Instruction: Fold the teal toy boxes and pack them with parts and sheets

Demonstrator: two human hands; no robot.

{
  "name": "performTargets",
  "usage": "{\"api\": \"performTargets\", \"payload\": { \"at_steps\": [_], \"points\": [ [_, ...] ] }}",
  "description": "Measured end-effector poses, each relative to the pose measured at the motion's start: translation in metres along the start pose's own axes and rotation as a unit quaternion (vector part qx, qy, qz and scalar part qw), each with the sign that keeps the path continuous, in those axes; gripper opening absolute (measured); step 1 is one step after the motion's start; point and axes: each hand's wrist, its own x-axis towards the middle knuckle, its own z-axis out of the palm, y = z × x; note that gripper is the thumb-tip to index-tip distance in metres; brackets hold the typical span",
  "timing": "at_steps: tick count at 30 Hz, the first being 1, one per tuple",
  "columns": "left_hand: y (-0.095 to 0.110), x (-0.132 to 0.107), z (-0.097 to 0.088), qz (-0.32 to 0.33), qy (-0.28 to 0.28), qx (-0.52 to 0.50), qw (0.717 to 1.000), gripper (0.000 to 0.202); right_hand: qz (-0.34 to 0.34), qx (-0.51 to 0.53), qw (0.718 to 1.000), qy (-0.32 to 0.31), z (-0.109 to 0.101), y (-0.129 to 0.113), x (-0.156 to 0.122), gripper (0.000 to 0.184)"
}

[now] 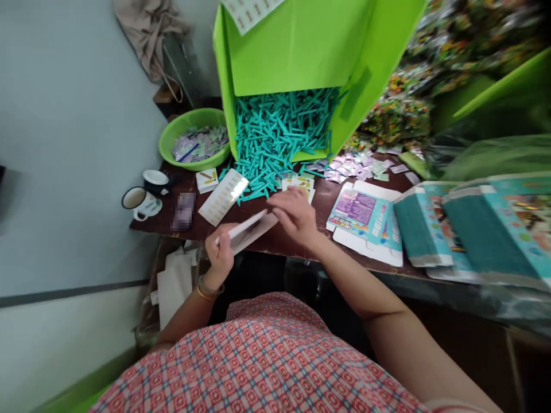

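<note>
My left hand (pixel 220 249) is closed around one end of a thin white carton (pixel 255 234), held tilted above the table's front edge. Its near side shows a darker, shadowed interior. By the carton's other end is my right hand (pixel 297 215), palm down with fingers stretched out; whether they touch the carton I cannot tell. Just behind lies a sheet of small gold stickers (pixel 224 197). Small white-and-yellow printed cards (pixel 303 184) sit behind my right hand, and a similar stack of cards (pixel 207 180) lies left of the sheet.
A tilted green bin (pixel 297 51) spills many teal sticks (pixel 275 135) onto the table. Left stand a green bowl (pixel 166 140) of small packets and an enamel mug (pixel 146 205). Right are loose packets (pixel 353 166), a flattened printed carton (pixel 365 221) and teal boxes (pixel 424 223).
</note>
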Motion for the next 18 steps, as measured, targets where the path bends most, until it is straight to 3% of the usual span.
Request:
{"api": "performTargets", "payload": {
  "at_steps": [2, 5, 8, 11, 13, 15, 18],
  "points": [
    [-0.003, -0.015, 0.016, 0.101, -0.098, 0.042, 0.989, 0.052, 0.085, 0.006, 0.995, 0.058, -0.005, 0.027, 0.014, 0.038],
    [-0.010, -0.042, 0.057, 0.163, -0.251, 0.179, 0.937, 0.043, 0.156, 0.009, 0.987, 0.047, -0.017, 0.073, 0.020, 0.035],
    [-0.011, -0.057, 0.103, 0.177, -0.322, 0.260, 0.893, 0.062, 0.176, -0.030, 0.984, -0.002, -0.040, 0.110, 0.002, 0.029],
    [0.003, -0.050, 0.154, 0.213, -0.375, 0.212, 0.877, 0.064, 0.192, -0.089, 0.976, -0.045, -0.074, 0.136, -0.025, 0.026],
    [0.017, -0.038, 0.197, 0.237, -0.412, 0.167, 0.864, 0.055, 0.214, -0.133, 0.966, -0.064, -0.107, 0.154, -0.038, 0.024],
    [0.029, -0.027, 0.245, 0.256, -0.431, 0.152, 0.852, 0.052, 0.233, -0.180, 0.953, -0.074, -0.153, 0.176, -0.045, 0.022],
    [0.033, -0.014, 0.310, 0.268, -0.427, 0.200, 0.840, 0.061, 0.250, -0.263, 0.931, -0.048, -0.255, 0.215, -0.049, 0.022]
  ]
}}
